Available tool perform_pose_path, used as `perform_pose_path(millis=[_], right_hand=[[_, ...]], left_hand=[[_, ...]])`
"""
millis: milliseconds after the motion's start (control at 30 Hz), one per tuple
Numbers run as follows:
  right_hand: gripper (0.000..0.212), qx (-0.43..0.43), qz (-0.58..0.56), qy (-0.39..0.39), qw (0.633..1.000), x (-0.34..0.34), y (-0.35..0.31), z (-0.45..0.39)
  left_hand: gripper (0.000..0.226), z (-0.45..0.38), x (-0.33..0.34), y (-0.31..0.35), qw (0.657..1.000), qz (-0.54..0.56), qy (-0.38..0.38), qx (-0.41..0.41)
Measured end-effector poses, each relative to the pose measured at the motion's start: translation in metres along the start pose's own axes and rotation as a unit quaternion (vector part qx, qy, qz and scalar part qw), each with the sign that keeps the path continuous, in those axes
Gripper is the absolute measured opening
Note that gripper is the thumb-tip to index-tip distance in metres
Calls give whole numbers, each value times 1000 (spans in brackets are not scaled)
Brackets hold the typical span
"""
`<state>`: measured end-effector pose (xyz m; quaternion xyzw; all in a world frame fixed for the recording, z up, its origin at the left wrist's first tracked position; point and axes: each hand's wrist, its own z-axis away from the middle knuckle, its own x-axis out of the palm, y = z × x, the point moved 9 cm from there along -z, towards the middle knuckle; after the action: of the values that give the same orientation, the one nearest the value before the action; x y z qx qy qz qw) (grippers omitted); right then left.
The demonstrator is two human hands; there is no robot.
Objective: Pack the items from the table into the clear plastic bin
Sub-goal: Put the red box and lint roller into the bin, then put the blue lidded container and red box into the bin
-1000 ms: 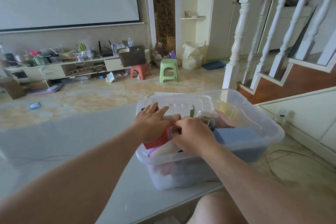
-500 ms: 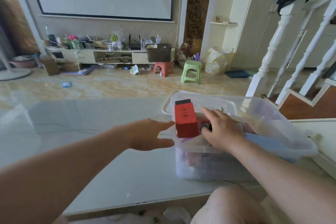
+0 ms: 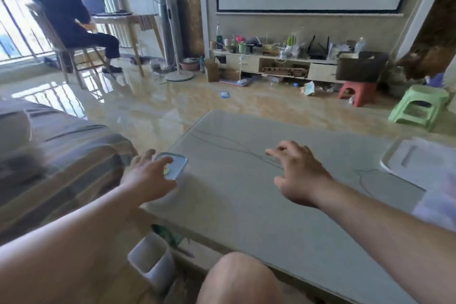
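A small clear container with a blue lid (image 3: 177, 166) stands on the near left corner of the pale glass table (image 3: 246, 210). My left hand (image 3: 148, 177) grips it, with the thumb across the lid and the fingers on its far left side. My right hand (image 3: 296, 170) hovers over the middle of the table with its fingers spread, holding nothing. The clear plastic bin (image 3: 439, 207) is cut off by the right edge, so its contents are out of sight. Its white lid (image 3: 417, 163) lies flat behind it.
A striped sofa (image 3: 61, 155) sits left of the table, and a small white waste bin (image 3: 153, 259) stands on the floor by my knee. Green (image 3: 419, 106) and red (image 3: 357, 91) stools stand beyond the table. A person (image 3: 66, 15) sits at a desk far left.
My view has swung left, away from the bin. My left hand moved from beside the bin to the blue-lidded container. My right hand came out of the bin, empty.
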<state>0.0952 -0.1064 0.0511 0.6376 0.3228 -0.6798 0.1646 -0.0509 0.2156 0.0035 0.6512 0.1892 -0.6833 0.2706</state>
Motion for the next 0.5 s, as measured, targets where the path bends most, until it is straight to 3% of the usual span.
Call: perform_pose_path(millis=[100,167,233,333,500], right_hand=[[72,-27,-43,-71,996,63,-61,-58],[75,-38,-55,-106,992,99,-95,-89],[79,-47,-64,-131,988,127,-118,-114],[91,-55,-67,-134,987,151,-121,-142],[133,-35,3,-175,984,168,-42,-152]], left_hand=[[104,-14,34,-61,989,60,-41,-130],[121,-23,66,-69,978,116,-92,-145],[121,-33,85,-59,978,144,-84,-125],[106,-51,93,-25,986,155,-46,-47],[108,-68,110,59,966,136,-137,174]])
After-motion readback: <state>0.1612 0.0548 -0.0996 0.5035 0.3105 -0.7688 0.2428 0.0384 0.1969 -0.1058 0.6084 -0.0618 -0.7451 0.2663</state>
